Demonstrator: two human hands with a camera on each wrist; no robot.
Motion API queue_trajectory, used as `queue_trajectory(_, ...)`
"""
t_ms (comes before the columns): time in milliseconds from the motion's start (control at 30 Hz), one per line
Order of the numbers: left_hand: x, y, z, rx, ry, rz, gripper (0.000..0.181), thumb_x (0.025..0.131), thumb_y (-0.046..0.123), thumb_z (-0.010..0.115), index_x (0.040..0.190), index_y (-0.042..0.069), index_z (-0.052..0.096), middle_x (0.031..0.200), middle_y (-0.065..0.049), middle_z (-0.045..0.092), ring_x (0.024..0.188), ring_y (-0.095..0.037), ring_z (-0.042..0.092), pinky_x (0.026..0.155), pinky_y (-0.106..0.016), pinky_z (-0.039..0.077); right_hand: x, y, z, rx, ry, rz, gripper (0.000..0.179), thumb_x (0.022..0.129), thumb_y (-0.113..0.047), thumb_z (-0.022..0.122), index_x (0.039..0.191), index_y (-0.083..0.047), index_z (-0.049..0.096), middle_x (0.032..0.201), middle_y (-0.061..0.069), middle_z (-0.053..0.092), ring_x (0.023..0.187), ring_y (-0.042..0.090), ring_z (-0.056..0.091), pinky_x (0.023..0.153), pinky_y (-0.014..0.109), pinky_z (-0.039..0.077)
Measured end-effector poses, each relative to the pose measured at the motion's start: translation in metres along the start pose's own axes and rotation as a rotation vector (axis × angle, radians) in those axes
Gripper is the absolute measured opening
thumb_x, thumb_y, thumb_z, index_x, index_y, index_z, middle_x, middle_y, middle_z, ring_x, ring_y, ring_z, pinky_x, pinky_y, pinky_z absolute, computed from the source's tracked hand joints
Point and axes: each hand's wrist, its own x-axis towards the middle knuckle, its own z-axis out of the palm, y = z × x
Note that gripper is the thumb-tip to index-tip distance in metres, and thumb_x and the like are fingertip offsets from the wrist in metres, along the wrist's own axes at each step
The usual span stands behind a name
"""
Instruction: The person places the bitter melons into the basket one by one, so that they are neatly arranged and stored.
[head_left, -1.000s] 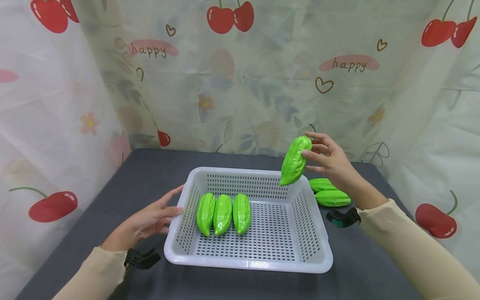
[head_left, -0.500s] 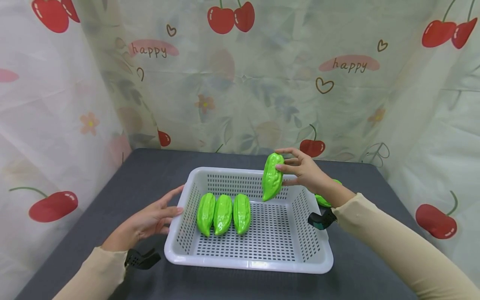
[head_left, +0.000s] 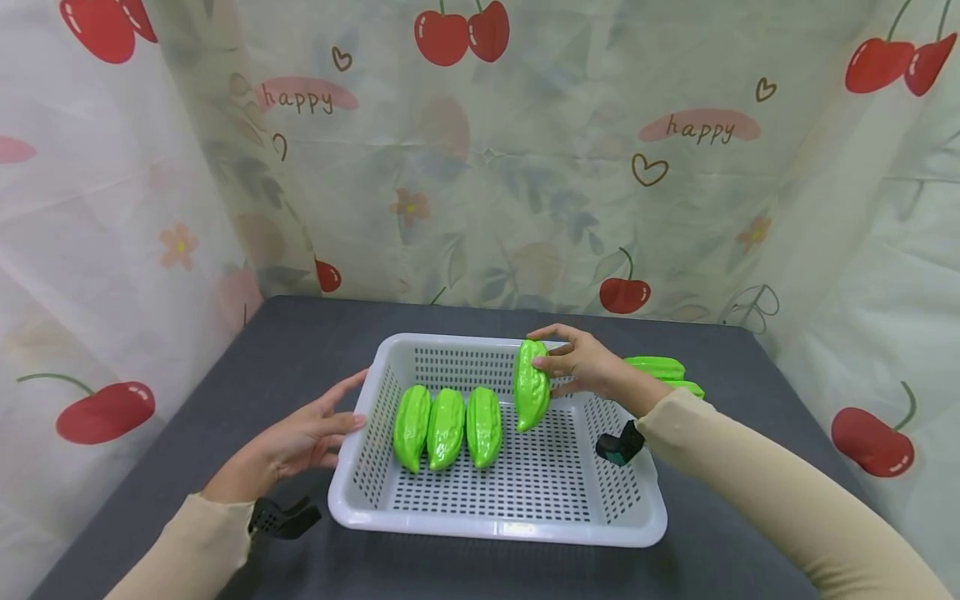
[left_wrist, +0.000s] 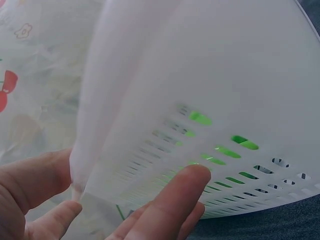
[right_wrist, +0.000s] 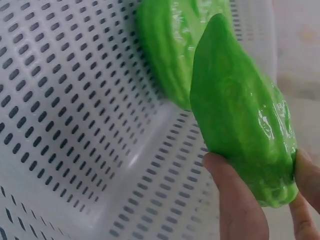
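The right hand (head_left: 581, 367) pinches a light, stiff, glossy gourd (head_left: 531, 395) near its top, while the left hand (head_left: 300, 442) rests flat against the basket (head_left: 495, 527).

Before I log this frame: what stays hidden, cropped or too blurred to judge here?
- Head view: the bitter gourds outside the basket are partly hidden by the right hand, so their count is unsure.
- Left wrist view: the basket wall fills the frame; the gourds inside show only as green slits.
- Right wrist view: the held bitter gourd covers most of the gourd behind it.
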Motion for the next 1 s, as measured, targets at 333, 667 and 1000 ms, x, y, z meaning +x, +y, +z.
queue_trajectory(333,0.0,0.001,0.0,0.002,-0.003,0.0,0.085,0.097,0.016,0.058,0.155,0.036,0.0,0.145,-0.029,0.04,0.112,-0.041,0.062,0.083,-0.061,0.052,0.014,0.017,0.022,-0.071,0.029,0.109,0.047,0.093,-0.006,0.063,0.137,-0.011,0.048,0.135,0.026,0.049,0.113,0.038,0.062,0.075,0.048,0.059)
queue_trajectory(667,0.001,0.001,0.0,-0.008,-0.008,-0.003,0.085,0.097,0.016,0.059,0.155,0.036,0.0,0.144,-0.027,0.042,0.111,-0.041,0.063,0.083,-0.06,0.052,0.022,0.029,0.038,-0.127,0.048,0.187,0.044,0.092,-0.003,0.063,0.134,-0.011,0.052,0.136,0.023,0.048,0.118,0.045,0.056,0.068,0.047,0.06)
queue_trajectory(1000,0.0,0.001,0.0,-0.008,-0.007,-0.004,0.085,0.097,0.016,0.059,0.155,0.036,-0.001,0.145,-0.028,0.041,0.112,-0.041,0.063,0.083,-0.061,0.052,0.022,0.032,0.044,-0.163,0.041,0.206,0.041,0.095,-0.006,0.059,0.135,-0.011,0.051,0.139,0.023,0.047,0.115,0.042,0.059,0.066,0.043,0.06)
